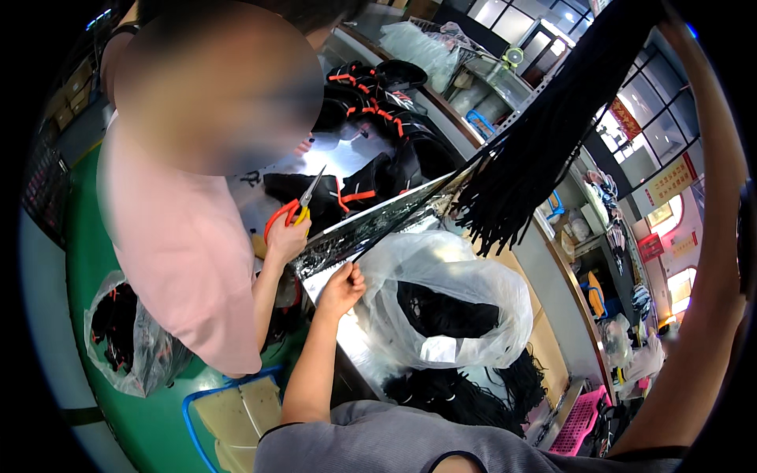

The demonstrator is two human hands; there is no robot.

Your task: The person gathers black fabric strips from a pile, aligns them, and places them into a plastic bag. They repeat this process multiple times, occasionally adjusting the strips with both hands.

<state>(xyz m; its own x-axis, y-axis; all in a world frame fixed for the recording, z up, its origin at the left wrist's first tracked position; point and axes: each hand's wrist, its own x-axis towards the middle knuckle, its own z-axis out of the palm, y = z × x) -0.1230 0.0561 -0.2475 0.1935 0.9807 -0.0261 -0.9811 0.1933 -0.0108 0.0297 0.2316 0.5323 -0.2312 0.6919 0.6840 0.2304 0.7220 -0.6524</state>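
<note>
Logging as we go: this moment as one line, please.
Left hand: pinching a black cord | Right hand: raised by black cord bundle, grip cut off | Plastic bag: open, black material inside | Co-worker's hand: holding scissors

Bright windows; tabletop glare — edges curved, corners black

Shiny workbench, open translucent plastic bag on it, black cords lying beside

Holding left hand mid-scene with fingers curled inward, forearm angled from near side; holding right arm high along right edge, elbow bent.
</note>
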